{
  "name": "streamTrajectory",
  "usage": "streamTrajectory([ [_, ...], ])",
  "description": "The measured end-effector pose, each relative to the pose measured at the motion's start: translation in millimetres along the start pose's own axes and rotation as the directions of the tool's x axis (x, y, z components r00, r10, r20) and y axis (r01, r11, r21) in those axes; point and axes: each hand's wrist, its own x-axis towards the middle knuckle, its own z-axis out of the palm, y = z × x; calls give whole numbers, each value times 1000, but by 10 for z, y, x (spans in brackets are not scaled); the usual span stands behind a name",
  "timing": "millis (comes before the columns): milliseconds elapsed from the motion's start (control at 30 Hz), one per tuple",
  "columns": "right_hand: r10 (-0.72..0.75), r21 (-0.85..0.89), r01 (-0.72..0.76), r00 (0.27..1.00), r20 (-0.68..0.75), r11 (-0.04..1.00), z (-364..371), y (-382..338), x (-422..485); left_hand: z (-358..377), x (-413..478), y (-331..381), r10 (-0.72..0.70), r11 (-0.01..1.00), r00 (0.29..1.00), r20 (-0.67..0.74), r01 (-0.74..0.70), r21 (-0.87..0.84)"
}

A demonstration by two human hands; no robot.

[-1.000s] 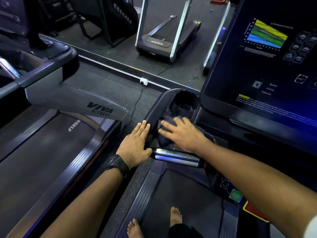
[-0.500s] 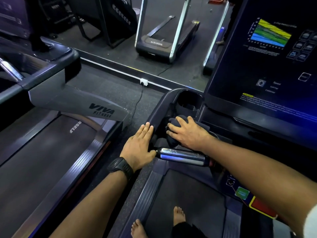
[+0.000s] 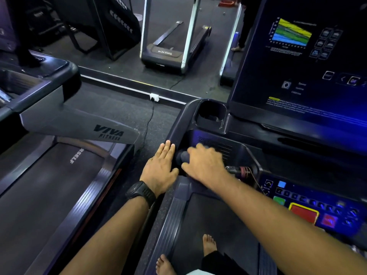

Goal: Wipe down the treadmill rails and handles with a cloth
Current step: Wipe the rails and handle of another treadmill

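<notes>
Two hands, one cloth, one cup holder (image 3: 210,114), and two bare feet, one (image 3: 209,245) on the belt and one (image 3: 164,264) at its left edge.

The cloth (image 3: 183,156) is dark, bunched into a small rounded wad, and mostly covered. Only a lump shows between thumb and forefinger, below the cup holder on the console's recessed panel. The right hand (image 3: 204,165), blurred, grasps it with fingers arched over the wad and the thumb tucked under.

The left hand (image 3: 158,169) is released. It lies flat with its fingers straight and together on the console rail (image 3: 178,124), below and left of the cup holder, close beside the cloth. One black watch (image 3: 142,192) sits on that wrist.

Right of the cup holder stands one lit screen (image 3: 297,56). Far below and to the right is one red button (image 3: 303,214). To the left is a second treadmill (image 3: 79,126) marked VIVA FITNESS.
</notes>
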Motion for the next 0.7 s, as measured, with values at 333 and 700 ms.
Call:
streamTrajectory([
  [333,35,-114,-66,967,-254,991,416,-85,90,25,-71,-49,35,999,999,-12,-35,1],
  [700,8,-121,-34,977,-212,992,429,-118,162,62,-170,-104,45,998,999,1,-45,46],
])
